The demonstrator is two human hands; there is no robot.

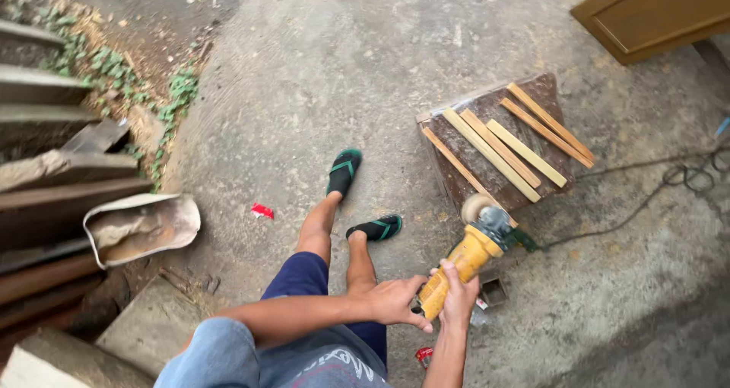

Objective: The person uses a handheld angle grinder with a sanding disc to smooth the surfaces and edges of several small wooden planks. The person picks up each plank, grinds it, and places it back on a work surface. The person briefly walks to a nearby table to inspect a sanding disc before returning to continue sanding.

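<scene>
Both hands, left [394, 300] and right [458, 295], are wrapped tight around the yellow-bodied angle grinder [465, 257], its pale disc just beside the dark wooden board [477, 126]. Light wooden strips [502, 148] on that board look untouched, so grinding seems not yet begun.

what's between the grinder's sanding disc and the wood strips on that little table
Nothing visible. The yellow angle grinder, held by both the left hand and the right hand, has its round sanding disc at the near edge of the dark wooden table, beside the pale wooden strips.
</scene>
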